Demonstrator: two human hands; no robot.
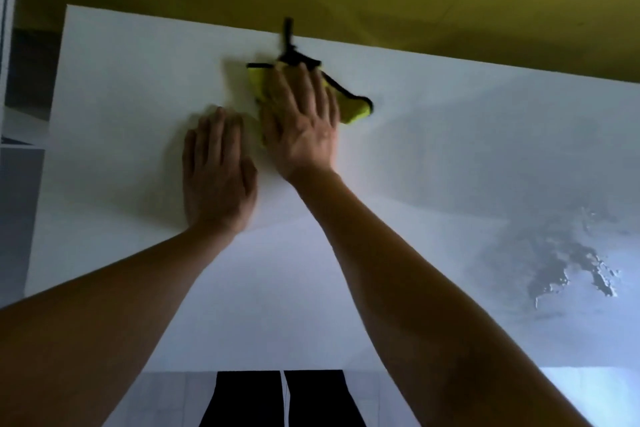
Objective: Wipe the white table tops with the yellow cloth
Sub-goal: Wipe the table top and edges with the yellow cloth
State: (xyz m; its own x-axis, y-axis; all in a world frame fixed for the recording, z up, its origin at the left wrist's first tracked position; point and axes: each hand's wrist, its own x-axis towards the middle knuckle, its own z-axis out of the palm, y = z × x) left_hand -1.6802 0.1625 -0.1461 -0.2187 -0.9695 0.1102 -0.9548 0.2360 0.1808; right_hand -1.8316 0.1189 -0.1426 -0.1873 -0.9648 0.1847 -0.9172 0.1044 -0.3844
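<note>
The yellow cloth (355, 109) is pressed by the flat right hand (304, 121), so the wet patch (568, 263) far right of it could be missed.

My right hand (304, 125) lies flat on the cloth (353, 109) toward the table's (450, 135) far edge; my left hand (216, 170) rests just beside it, nearer and left.

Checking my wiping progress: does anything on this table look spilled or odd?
Yes. A wet, patchy smear glistens on the white table top, toward its right near corner, well away from the yellow cloth with black trim under the right hand.
</note>
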